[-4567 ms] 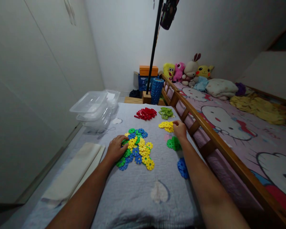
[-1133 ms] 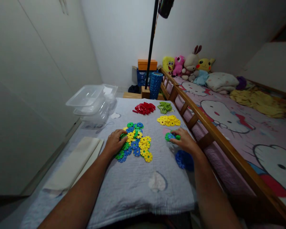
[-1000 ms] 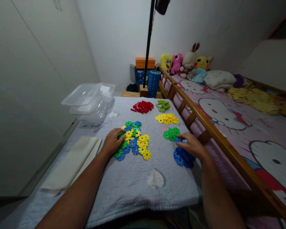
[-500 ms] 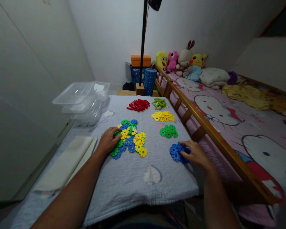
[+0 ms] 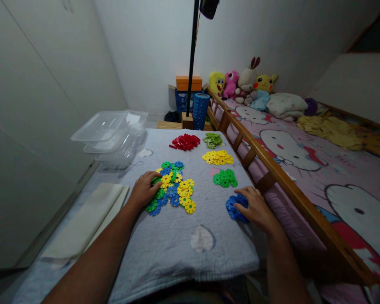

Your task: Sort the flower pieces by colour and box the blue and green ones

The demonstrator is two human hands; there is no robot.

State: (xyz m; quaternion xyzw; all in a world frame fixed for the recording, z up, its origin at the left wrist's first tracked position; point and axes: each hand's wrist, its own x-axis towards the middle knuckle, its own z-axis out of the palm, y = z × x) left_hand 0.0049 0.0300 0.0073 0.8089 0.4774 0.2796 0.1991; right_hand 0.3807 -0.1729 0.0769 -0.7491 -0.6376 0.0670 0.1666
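Note:
A mixed heap of green, blue and yellow plastic discs (image 5: pixel 174 188) lies on a grey quilted cloth (image 5: pixel 183 236). My left hand (image 5: pixel 145 190) rests on the heap's left edge, fingers curled over a green disc. My right hand (image 5: pixel 253 207) lies on a pile of blue discs (image 5: pixel 232 206) at the cloth's right side, fingers bent down over them. Sorted piles sit beyond: green (image 5: pixel 224 178), yellow (image 5: pixel 217 157), light green (image 5: pixel 212 139) and red (image 5: pixel 185 142).
Stacked clear plastic tubs (image 5: pixel 109 136) stand at the back left. A folded white cloth (image 5: pixel 88 219) lies left of the quilt. A wooden bed rail (image 5: pixel 272 169) runs along the right, with plush toys (image 5: pixel 240 82) beyond. A black pole (image 5: pixel 191 63) rises at the back.
My right hand has come back from the yellow pile, past the green pile, and settled on the blue pile. My left hand has stayed on the mixed heap.

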